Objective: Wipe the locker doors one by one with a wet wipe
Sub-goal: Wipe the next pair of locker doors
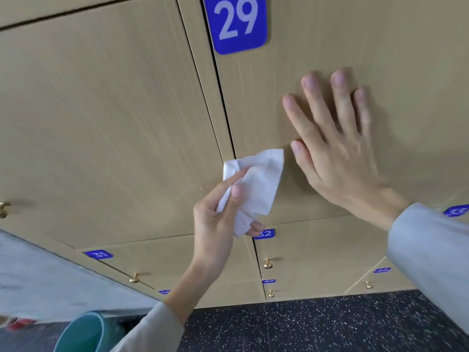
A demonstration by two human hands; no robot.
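A white wet wipe [256, 184] is pinched between the thumb and fingers of my left hand [215, 224], held up just in front of the lower left corner of locker door 29 [330, 41]. That door is light wood with a blue plate reading 29 [237, 21]. My right hand [335, 148] lies flat on door 29 with fingers spread and straight, to the right of the wipe. Whether the wipe touches the door cannot be told.
More wooden doors surround it: a door on the left [101, 123], doors 31 [99, 254] and 32 [265, 234] below with brass knobs [267, 264]. A teal bucket [83, 334] stands at the bottom left on the dark speckled floor [304, 326].
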